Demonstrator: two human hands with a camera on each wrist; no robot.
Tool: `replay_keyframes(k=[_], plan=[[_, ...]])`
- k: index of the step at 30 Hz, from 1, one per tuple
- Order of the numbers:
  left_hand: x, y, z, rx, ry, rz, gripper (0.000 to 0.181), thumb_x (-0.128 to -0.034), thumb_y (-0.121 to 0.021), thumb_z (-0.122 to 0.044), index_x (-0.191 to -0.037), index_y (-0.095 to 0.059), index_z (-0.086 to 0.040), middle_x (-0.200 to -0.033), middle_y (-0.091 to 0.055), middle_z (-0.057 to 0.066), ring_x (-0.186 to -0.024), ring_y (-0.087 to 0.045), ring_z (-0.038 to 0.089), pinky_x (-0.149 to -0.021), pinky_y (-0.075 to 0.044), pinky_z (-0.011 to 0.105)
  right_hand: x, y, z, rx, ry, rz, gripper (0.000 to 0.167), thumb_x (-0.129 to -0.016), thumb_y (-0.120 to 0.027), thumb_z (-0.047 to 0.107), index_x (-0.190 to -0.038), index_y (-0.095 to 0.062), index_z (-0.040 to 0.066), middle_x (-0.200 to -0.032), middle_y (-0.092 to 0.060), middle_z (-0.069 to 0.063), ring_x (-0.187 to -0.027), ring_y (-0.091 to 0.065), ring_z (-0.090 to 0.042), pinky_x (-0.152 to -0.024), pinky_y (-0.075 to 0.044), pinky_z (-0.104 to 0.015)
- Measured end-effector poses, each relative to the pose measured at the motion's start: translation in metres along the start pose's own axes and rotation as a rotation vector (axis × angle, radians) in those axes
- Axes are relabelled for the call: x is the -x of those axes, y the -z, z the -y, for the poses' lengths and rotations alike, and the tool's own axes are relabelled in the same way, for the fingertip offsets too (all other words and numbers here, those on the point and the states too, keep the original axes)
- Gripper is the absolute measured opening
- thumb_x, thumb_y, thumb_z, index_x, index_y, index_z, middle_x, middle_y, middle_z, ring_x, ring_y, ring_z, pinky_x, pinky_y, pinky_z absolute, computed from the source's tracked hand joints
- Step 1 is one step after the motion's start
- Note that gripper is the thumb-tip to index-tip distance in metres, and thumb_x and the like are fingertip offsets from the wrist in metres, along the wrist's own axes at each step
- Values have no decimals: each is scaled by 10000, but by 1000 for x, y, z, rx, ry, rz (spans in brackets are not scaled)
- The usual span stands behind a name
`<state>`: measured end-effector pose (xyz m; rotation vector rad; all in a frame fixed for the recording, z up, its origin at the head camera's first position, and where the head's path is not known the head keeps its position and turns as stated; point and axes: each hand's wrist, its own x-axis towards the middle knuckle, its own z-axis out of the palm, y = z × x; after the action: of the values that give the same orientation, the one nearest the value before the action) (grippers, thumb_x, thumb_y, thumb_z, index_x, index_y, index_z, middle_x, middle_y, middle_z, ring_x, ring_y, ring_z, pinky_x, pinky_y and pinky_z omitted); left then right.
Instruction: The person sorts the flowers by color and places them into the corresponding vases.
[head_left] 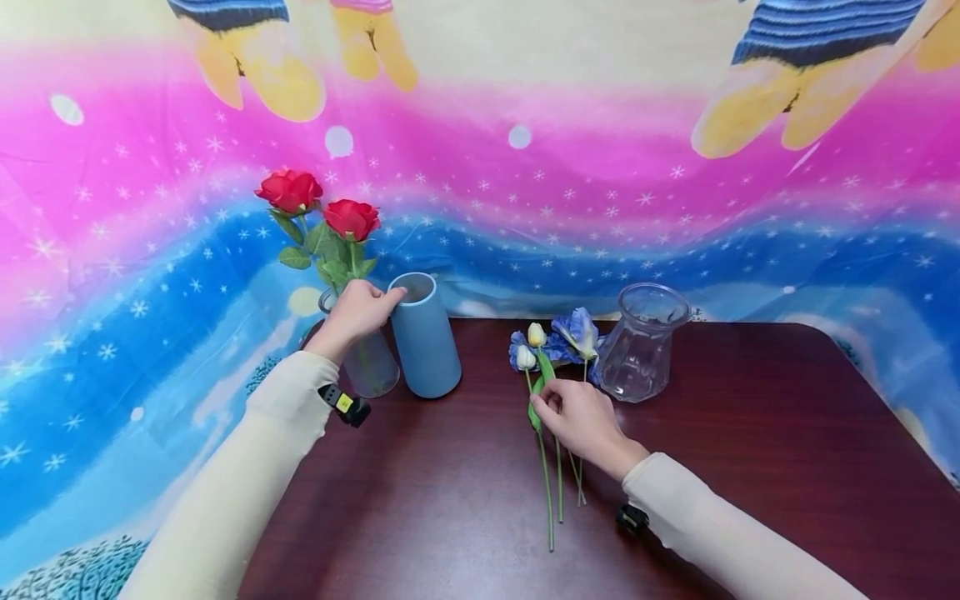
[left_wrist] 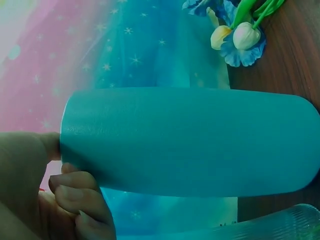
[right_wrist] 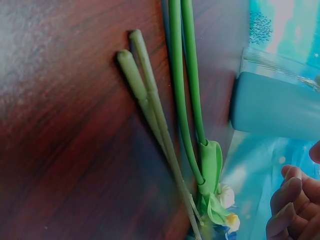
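Observation:
With its thumb and fingers at the rim, my left hand (head_left: 358, 310) pinches a blue cylindrical vase (head_left: 427, 354), which stands slightly tilted in the head view. The left wrist view shows the same grip at the vase's mouth. My right hand (head_left: 587, 419) is over two tulips (head_left: 536, 335), one yellowish and one white, lying on the table with long green stems. Its fingers are loosely curled and hold nothing; the right wrist view shows them apart from the stems (right_wrist: 177, 95). Blue-purple irises (head_left: 579, 332) lie beside the tulips.
Left of the blue vase, a clear vase (head_left: 373, 373) holds two red roses (head_left: 352, 220). A flared clear glass vase (head_left: 637, 362) stands right of the irises. The dark wooden table (head_left: 420, 500) meets a colourful patterned cloth (head_left: 480, 183) at its back edge.

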<state>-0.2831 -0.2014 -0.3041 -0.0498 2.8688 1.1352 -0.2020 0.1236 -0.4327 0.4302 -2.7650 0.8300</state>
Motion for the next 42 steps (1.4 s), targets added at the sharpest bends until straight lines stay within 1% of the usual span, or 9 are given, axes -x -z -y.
replay_keyframes(k=[4,7,11,15,23,28,32,37,42], plan=[[-3,0,-1,-21,-4,2,547,-1001,-497,-391,-506,-426,-168,-479,-400,-39,-468,-401,171,-509,-340,311,1,0,-2,-2,2,5,208,-936,-673,328,-741,-650,258,-570,-503,130,-515,-451,-59,-495,-348,-282],[-3,1,-2,-68,-11,-6,520,-991,-481,-379,-521,-437,-161,-483,-419,-31,-466,-420,176,-490,-342,303,2,-1,-3,0,2,7,212,-938,-676,326,-741,-646,254,-565,-496,127,-511,-445,-63,-494,-344,-284],[-1,2,-5,-151,-26,-23,494,-989,-466,-388,-562,-438,-141,-497,-386,-18,-480,-414,197,-478,-326,302,3,-1,-5,6,-1,7,202,-935,-686,321,-749,-652,251,-565,-495,134,-511,-446,-60,-498,-347,-283],[-1,3,-6,-209,-33,-18,493,-1000,-442,-398,-581,-421,-140,-510,-354,-12,-495,-403,208,-485,-318,310,4,-2,-5,0,-3,12,192,-937,-687,315,-760,-661,245,-569,-504,135,-504,-449,-59,-494,-354,-281],[0,8,-4,-249,-72,12,502,-1018,-445,-366,-570,-409,-140,-501,-338,-13,-468,-374,194,-481,-309,307,5,-2,-7,-1,-6,3,169,-935,-691,314,-785,-686,239,-577,-521,126,-515,-455,-58,-500,-360,-281],[6,11,-8,-268,-79,53,515,-1021,-452,-348,-550,-410,-145,-488,-340,-19,-452,-364,184,-474,-304,301,6,-2,-8,-1,-19,9,170,-940,-688,315,-791,-690,234,-574,-516,128,-513,-453,-61,-497,-359,-282],[12,11,-11,-287,-85,79,517,-1013,-445,-349,-534,-398,-158,-483,-323,-35,-449,-339,170,-466,-282,295,7,-2,-9,-3,-15,10,172,-941,-685,311,-787,-688,234,-564,-504,128,-499,-439,-60,-484,-349,-277],[21,11,-14,-294,-85,99,505,-1003,-435,-321,-527,-389,-161,-481,-310,-40,-444,-325,163,-460,-263,290,8,-1,-11,-8,-3,3,168,-941,-682,303,-787,-687,235,-553,-491,133,-487,-431,-55,-471,-338,-271],[32,8,-16,-296,-109,117,495,-997,-442,-300,-524,-393,-164,-478,-320,-43,-435,-330,151,-459,-274,283,9,-1,-16,-6,-26,-6,163,-938,-688,305,-796,-691,223,-562,-493,131,-503,-439,-56,-484,-344,-271]])
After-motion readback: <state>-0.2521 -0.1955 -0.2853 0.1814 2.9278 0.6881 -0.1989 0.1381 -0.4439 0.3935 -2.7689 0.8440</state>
